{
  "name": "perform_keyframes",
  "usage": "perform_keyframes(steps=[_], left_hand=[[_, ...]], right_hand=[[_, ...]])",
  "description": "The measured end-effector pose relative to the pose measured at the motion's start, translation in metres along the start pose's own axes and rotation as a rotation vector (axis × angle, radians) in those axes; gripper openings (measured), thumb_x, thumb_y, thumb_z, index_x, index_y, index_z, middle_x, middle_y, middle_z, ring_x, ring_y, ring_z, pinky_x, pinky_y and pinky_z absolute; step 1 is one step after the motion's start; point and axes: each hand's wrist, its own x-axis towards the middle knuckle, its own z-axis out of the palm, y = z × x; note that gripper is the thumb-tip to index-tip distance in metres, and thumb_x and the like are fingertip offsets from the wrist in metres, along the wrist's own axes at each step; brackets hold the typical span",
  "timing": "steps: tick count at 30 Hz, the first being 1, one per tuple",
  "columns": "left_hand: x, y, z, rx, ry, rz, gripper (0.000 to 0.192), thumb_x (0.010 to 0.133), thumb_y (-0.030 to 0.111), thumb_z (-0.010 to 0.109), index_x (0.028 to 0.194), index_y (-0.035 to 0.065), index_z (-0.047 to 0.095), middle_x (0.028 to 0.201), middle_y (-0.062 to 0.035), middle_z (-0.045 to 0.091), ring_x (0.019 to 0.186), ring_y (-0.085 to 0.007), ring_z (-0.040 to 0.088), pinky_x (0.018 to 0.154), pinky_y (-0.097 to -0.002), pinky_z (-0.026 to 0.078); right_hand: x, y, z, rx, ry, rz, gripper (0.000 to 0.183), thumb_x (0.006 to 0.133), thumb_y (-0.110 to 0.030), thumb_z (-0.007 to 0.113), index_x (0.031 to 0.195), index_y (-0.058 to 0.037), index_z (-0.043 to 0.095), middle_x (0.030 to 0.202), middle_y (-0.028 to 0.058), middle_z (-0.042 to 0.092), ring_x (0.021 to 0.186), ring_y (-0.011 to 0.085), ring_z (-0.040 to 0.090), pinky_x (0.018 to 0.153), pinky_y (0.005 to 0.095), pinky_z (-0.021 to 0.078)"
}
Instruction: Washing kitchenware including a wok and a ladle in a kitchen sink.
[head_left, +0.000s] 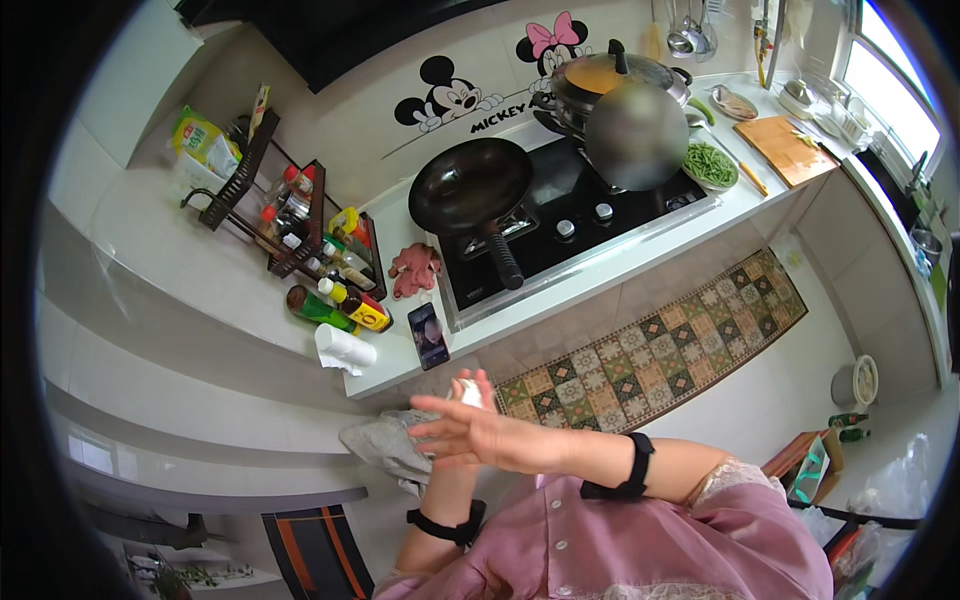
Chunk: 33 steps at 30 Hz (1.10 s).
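My right hand (487, 439) reaches across in front of my body with its fingers apart and nothing held. Behind it, partly hidden, is my left hand (486, 390), which has a crumpled piece of white tissue (470, 393) at its fingers. Both hands are in the air, short of the counter's front edge. Closest to them on the counter lie a phone (429, 341) with a lit screen and a roll of paper towels (345, 346). Farther off, a black wok (472, 184) rests on the left burner of the gas hob (517, 274), its handle pointing towards me.
A lidded pot (574, 75) stands on the right burner, behind a blurred round shape. Cut green beans (709, 165) and a wooden cutting board (780, 150) are farther right. Bottles (360, 306), a spice rack (296, 225) and a pink cloth (415, 270) lie left. A patterned mat (652, 349) covers the floor.
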Motion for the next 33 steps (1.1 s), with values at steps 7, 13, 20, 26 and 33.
perform_keyframes(steps=[7, 13, 20, 26, 33], left_hand=[[-0.049, 0.026, 0.081, -0.194, -0.479, -0.194, 0.039, 0.101, 0.056, 0.032, 0.099, 0.0203, 0.047, 0.093, 0.0021, 0.054, 0.089, -0.0154, 0.056, 0.096, -0.0384, 0.042], [-0.045, 0.031, 0.07, 0.016, -0.32, -0.325, 0.031, 0.103, 0.046, 0.04, 0.085, 0.0199, 0.043, 0.071, 0.0092, 0.044, 0.073, -0.0085, 0.05, 0.082, -0.0313, 0.044], [-0.079, 0.035, 0.112, 0.445, -0.311, -0.096, 0.068, 0.1, 0.035, 0.046, 0.156, 0.0178, 0.011, 0.154, -0.0175, 0.022, 0.135, -0.0194, 0.038, 0.103, -0.031, 0.043], [-0.056, 0.012, 0.099, -0.237, -0.777, -0.128, 0.07, 0.099, 0.053, 0.033, 0.156, 0.0215, 0.007, 0.161, -0.0137, 0.008, 0.148, -0.028, 0.014, 0.117, -0.0443, 0.016], [-0.073, 0.013, 0.12, -0.185, -0.26, -0.399, 0.083, 0.092, 0.072, 0.027, 0.155, 0.0191, 0.014, 0.157, -0.0174, 0.02, 0.143, -0.0358, 0.024, 0.115, -0.0525, 0.022]], right_hand=[[-0.007, -0.004, 0.006, 0.284, 0.028, 0.128, 0.082, 0.098, -0.046, 0.048, 0.155, -0.0117, 0.001, 0.155, 0.0217, 0.025, 0.142, 0.0356, 0.029, 0.107, 0.0461, 0.0368], [-0.014, 0.006, -0.001, -0.031, -0.17, 0.071, 0.073, 0.099, -0.042, 0.048, 0.151, -0.0074, 0.011, 0.154, 0.0158, 0.023, 0.145, 0.0345, 0.02, 0.115, 0.05, 0.022], [-0.019, 0.006, 0.019, -1.557, -0.113, -0.239, 0.066, 0.084, -0.038, 0.066, 0.14, -0.01, 0.045, 0.141, 0.0172, 0.045, 0.14, 0.039, 0.03, 0.115, 0.0512, 0.0234], [-0.023, 0.002, 0.0, -1.87, 0.08, -0.234, 0.067, 0.082, -0.043, 0.065, 0.141, -0.0146, 0.047, 0.144, 0.0147, 0.043, 0.14, 0.0384, 0.03, 0.112, 0.0563, 0.0235], [-0.038, 0.011, -0.02, -1.698, 0.402, -0.308, 0.04, 0.083, -0.015, 0.063, 0.123, -0.0059, 0.06, 0.117, 0.0161, 0.065, 0.107, 0.0336, 0.063, 0.092, 0.0426, 0.049]])
